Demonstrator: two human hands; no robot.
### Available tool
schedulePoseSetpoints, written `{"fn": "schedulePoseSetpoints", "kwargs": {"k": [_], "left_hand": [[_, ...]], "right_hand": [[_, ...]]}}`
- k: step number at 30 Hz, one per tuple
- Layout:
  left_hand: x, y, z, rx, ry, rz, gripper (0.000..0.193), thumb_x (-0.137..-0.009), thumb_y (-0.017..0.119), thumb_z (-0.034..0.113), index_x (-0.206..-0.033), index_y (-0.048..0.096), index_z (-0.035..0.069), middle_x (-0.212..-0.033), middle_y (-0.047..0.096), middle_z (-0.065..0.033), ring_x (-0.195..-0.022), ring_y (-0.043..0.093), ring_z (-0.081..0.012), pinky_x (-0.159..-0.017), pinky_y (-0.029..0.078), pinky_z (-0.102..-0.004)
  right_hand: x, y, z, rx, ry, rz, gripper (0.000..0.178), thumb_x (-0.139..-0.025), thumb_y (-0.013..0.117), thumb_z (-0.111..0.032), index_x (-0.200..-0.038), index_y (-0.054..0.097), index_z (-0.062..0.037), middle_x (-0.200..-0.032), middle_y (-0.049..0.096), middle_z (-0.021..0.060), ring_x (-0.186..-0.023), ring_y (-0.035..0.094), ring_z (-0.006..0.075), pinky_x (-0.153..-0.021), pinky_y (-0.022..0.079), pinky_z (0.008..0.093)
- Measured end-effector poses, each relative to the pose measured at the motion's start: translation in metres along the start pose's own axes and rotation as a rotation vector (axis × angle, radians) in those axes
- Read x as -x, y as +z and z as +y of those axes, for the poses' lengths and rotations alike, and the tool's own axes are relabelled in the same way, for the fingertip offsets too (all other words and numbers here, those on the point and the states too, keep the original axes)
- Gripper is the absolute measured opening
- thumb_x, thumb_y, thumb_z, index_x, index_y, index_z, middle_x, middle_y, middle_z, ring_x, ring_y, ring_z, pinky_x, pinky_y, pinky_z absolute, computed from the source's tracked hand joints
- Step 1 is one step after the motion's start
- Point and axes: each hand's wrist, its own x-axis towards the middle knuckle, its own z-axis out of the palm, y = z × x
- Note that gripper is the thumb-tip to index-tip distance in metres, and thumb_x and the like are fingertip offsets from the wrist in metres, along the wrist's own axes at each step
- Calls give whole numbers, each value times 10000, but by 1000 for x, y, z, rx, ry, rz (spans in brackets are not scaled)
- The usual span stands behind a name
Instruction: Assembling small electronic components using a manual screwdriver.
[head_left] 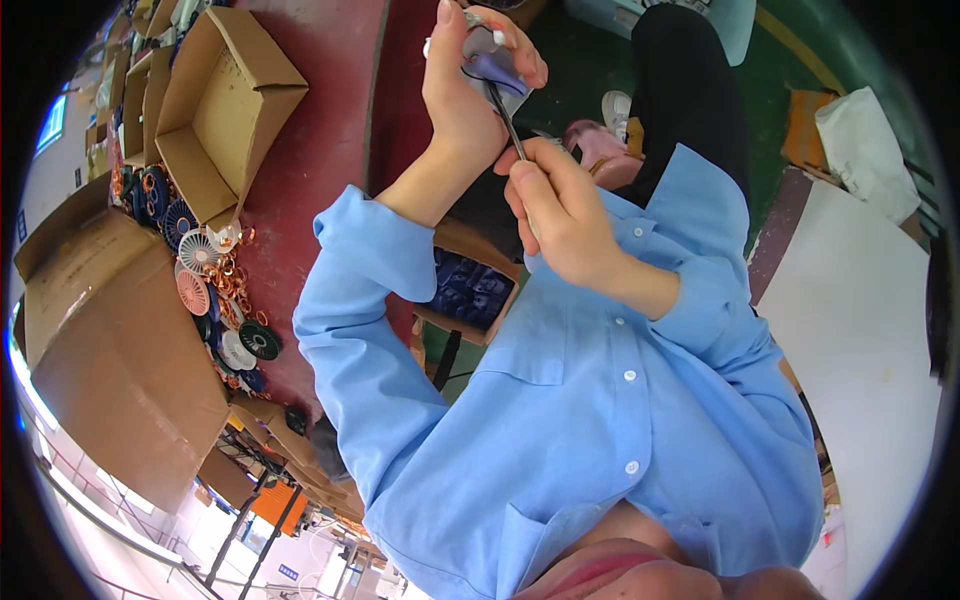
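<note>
Near the top edge, my left hand is closed around a small purple plastic casing. A thin black wire and small white bits show on the casing; my fingers hide part of it. My right hand grips a slim metal tool that looks like tweezers. Its dark tip reaches the casing from below, by the wire. Both hands are raised in front of my chest, over the edge of a dark red table.
On the table lie an open cardboard box and a pile of round fan grilles with copper-coloured rings. A larger carton stands at the left. Below my forearms is a box of dark blue parts. A white bag is at the right.
</note>
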Motion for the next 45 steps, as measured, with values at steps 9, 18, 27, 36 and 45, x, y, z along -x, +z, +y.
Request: {"fn": "schedulePoseSetpoints", "kwargs": {"k": [9,18,27,36,45], "left_hand": [[6,6,2,52,18,122,592,-954,322,612,-748,501,87,-613,465,-65,-548,426,-198,-590,377,-348],[6,8,6,36,98,146,581,-951,345,606,-735,508,91,-606,469,-69,-542,435,-206,-590,384,-359],[8,8,8,25,145,68,571,-953,344,602,-757,499,88,-621,457,-65,-548,433,-206,-586,380,-365],[-10,25,25,-98,-277,314,510,-914,506,590,-695,491,130,-629,539,-55,-626,580,-198,-628,493,-322],[-16,-1,8,-319,-178,-5,639,-955,331,614,-672,538,80,-674,595,-95,-601,539,-167,-602,431,-271]], "right_hand": [[-2,6,16,193,-132,80,198,-1005,431,-189,-988,502,-5,-630,491,48,-541,487,125,-515,361,306],[1,4,9,414,-210,57,202,-1007,434,-201,-1028,486,-6,-683,539,155,-596,537,323,-555,397,398],[0,4,16,571,-404,121,193,-997,448,-192,-1025,488,-6,-707,544,175,-622,556,349,-580,423,420],[-8,-43,-58,-262,333,-165,268,-947,537,-268,-1093,508,-45,-745,570,70,-420,493,107,-370,354,249],[12,-52,-63,-176,336,-139,248,-954,519,-257,-1080,549,-46,-697,562,47,-413,496,99,-374,375,244]]}}
